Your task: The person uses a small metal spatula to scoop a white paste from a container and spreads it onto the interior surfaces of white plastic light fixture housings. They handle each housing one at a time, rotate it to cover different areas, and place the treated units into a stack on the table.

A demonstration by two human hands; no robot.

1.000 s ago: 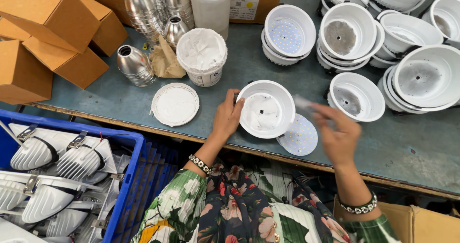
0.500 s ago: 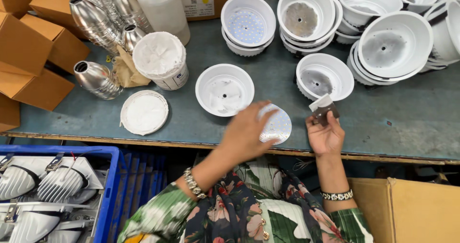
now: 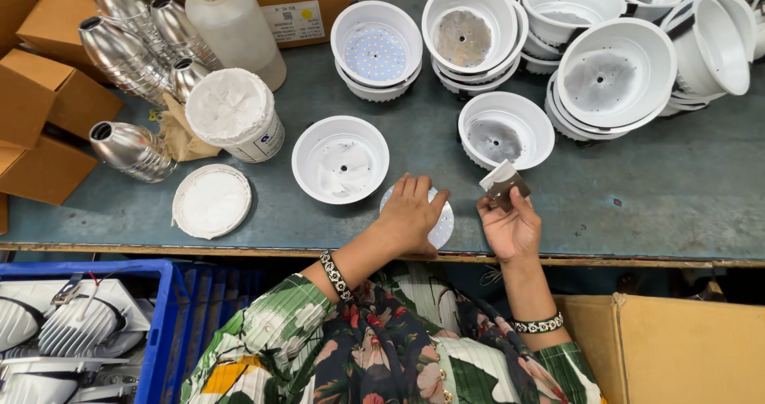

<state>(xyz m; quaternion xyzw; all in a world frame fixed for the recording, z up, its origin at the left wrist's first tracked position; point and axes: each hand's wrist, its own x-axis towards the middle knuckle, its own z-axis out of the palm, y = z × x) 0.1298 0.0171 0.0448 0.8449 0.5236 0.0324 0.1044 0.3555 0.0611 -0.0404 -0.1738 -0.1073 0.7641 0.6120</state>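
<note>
Low in the middle of the frame the left hand (image 3: 413,211) lies flat, fingers spread, pressing on a round white LED disc (image 3: 441,227) at the near edge of the blue-grey bench (image 3: 653,197). The right hand (image 3: 510,227) pinches a small dark scraper (image 3: 502,186) between thumb and fingers. Just left of the disc an empty white lamp housing (image 3: 341,158) waits, disc not yet fitted; one housing (image 3: 376,47) at upper centre already carries its dotted disc, while several at upper right stand bare

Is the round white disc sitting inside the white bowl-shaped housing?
No, the round LED disc lies flat on the table under the left hand, beside the empty white housing.
</note>
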